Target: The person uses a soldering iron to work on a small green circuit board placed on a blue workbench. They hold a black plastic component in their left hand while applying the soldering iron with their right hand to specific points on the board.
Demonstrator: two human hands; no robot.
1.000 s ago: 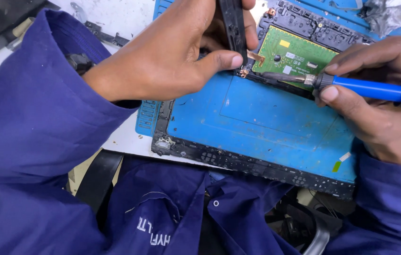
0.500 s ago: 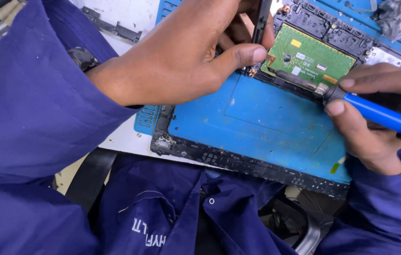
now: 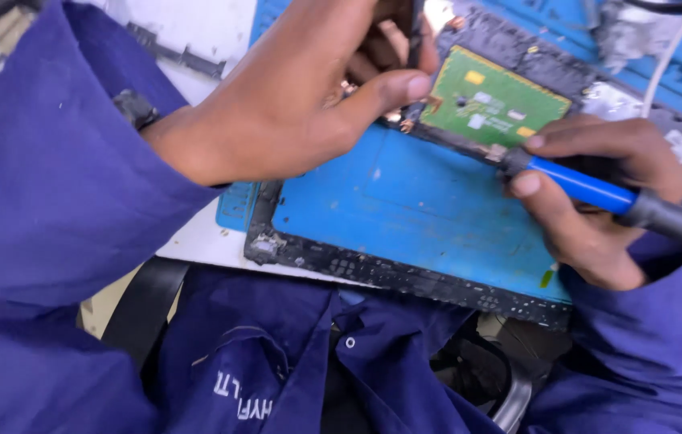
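— What is under our hands?
— A blue mat (image 3: 437,209) on a white bench (image 3: 196,32); the green board (image 3: 493,100) lies at one o'clock.
— And our fingers?
— Our right hand (image 3: 598,201) clamps the blue-handled iron (image 3: 582,183); our left hand (image 3: 309,104) pinches a dark tool (image 3: 415,32).

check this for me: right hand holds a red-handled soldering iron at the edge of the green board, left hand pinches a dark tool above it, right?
Not quite: the handle is blue, not red, as the head view shows. The right hand holds a blue-handled soldering iron at the edge of the green board, and the left hand pinches a dark tool above it.
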